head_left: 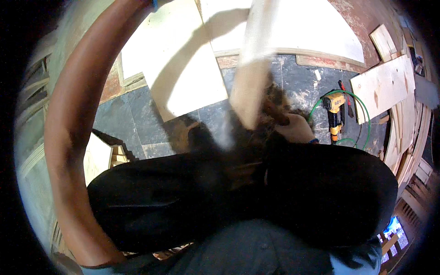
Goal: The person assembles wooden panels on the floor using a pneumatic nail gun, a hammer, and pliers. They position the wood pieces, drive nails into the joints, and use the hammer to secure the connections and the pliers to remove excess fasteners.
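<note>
Observing a long, narrow, pale tan, wood-looking strip point(250, 87), blurred, running from the upper edge of the view down to a slanted end near the black trousers point(330, 183). Overlapping, from this viewpoint, the dark grey tiled floor point(119, 117) and a broad, pale plywood panel with a layered edge point(311, 27). Unable to judge height above the floor.

Finding the right hand point(293, 128), apparently in an off-white glove, beside the strip's lower end, with fingers partly lost in shadow. Cannot tell gripping from mere nearness. Tracing the bare left arm point(68, 137) up and out past the upper edge; left hand out of view, so cannot tell open from closed.

Judged light for its length, stiff lengthwise, perhaps slightly springy across the flat. Probably dry, hardly slippery, not fragile; possibly splintery along raw edges. Best held by the long edges, near the middle for balance or toward both ends for control.

Also noting, to the right: a yellow-and-black power tool point(334, 107), a looped green hose point(369, 117), and a pale, knotted rectangular board point(382, 89).
</note>
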Tool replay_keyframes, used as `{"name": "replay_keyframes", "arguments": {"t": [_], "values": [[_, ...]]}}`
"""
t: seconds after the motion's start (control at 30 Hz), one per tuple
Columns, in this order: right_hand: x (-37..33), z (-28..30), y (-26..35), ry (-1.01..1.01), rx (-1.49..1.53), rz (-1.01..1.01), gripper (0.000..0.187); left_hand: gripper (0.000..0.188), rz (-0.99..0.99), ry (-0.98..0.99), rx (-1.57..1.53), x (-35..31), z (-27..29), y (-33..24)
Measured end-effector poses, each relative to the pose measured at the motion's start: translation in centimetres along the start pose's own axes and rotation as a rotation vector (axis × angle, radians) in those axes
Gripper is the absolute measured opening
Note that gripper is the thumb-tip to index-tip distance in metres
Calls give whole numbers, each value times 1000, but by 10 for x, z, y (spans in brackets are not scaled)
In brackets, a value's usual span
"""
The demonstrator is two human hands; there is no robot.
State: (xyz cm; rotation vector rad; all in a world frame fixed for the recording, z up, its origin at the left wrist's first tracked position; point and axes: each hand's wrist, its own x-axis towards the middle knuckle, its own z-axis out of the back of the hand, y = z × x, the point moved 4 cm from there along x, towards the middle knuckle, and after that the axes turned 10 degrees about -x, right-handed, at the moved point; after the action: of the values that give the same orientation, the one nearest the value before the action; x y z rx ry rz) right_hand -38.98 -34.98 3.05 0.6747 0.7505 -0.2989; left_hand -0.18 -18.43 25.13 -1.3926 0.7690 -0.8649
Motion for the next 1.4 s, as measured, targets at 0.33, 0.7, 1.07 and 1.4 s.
{"name": "replay_keyframes", "arguments": {"t": [0.33, 0.7, 1.07, 1.4], "values": [[-15, -14, -33, 73, 808, -132, 29, 42, 736, 98, 95, -102, -18, 145], [15, 78, 20, -46, 772, -99, 17, 51, 840, -311, -419, -48, -138, 164], [5, 24, -36, 90, 635, -26, 30, 33, 641, -305, 32, -15, -81, 173], [-29, 4, -48, 39, 762, -300, 45, 32, 708, -467, -33, 5, -28, 235]]}}
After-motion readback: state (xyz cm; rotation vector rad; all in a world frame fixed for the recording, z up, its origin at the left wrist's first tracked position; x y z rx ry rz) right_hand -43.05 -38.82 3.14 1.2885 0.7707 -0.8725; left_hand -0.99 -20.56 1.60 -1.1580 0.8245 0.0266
